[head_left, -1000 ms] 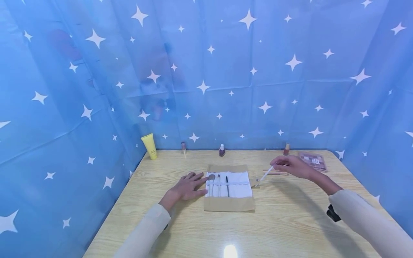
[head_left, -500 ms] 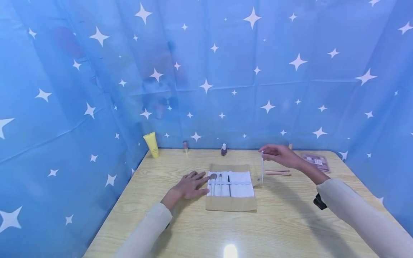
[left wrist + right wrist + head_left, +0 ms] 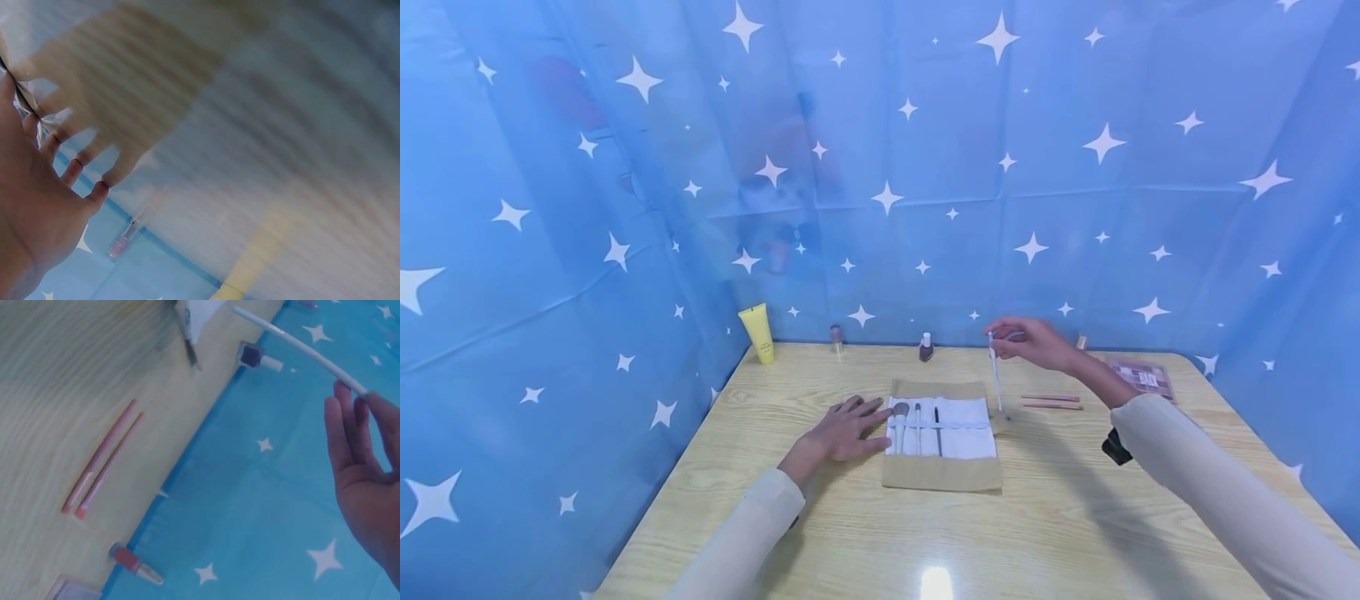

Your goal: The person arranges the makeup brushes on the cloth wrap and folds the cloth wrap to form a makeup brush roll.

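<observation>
A tan brush roll lies unrolled on the table, its white pocket holding a fluffy brush, a smaller white-handled brush and a thin dark one. My left hand rests palm down with spread fingers, fingertips at the roll's left edge. Between thumb and fingers, my right hand pinches the top of a thin white makeup brush. The brush hangs nearly upright by the roll's right edge, above the small snap flap; its upper end is hidden in the fingers.
Two slim pink sticks lie right of the roll. Along the back edge stand a yellow tube, a lip gloss tube, a dark nail polish bottle and a partly hidden reddish bottle. A palette lies back right.
My right hand has moved left and up with the white brush, which has swung from slanted to nearly upright. The left hand stays on the roll's edge. The head view has shifted slightly.
</observation>
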The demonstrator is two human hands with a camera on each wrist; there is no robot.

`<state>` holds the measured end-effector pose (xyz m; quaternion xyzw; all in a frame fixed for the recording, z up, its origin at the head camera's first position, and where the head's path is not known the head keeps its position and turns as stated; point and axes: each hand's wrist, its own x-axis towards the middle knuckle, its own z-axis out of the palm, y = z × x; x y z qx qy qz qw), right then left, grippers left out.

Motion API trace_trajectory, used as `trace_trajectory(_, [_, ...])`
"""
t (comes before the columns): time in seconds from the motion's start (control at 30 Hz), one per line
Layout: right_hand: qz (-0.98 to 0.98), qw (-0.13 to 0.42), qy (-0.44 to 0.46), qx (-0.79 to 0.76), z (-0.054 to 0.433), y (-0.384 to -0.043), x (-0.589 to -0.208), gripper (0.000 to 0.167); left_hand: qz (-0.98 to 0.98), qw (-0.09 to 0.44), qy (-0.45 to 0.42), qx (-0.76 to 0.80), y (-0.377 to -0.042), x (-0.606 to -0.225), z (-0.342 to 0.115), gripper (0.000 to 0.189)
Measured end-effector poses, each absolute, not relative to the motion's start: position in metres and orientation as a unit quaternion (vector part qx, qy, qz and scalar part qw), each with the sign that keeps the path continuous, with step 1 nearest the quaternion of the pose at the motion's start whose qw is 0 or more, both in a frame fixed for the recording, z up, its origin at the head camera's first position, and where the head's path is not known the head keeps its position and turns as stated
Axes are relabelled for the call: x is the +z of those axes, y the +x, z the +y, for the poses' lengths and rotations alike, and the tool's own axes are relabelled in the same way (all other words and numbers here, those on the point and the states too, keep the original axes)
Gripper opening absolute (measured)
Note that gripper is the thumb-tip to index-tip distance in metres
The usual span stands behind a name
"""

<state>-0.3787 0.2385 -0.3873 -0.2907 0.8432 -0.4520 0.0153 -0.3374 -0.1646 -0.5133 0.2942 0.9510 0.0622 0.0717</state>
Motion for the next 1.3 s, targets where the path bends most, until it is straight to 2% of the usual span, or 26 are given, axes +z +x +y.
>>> trace_trajectory(0.23, [0.848,-0.004,-0.269,-0.457,0.222,-0.389,-0.389,0.028,0.950,0.070,0.296,0.063,-0.338,-0.514,-0.165,0.072])
trace_trajectory(0.7, [0.829,-0.047,-0.215,-0.514,0.192,-0.409,-0.422,0.029,0.949,0.072,0.299,0.071,-0.338,-0.510,-0.164,0.071])
trace_trajectory(1.3, [0.825,-0.010,-0.201,-0.528,0.175,-0.407,-0.457,0.028,0.950,0.072,0.297,0.069,-0.337,-0.512,-0.163,0.072])
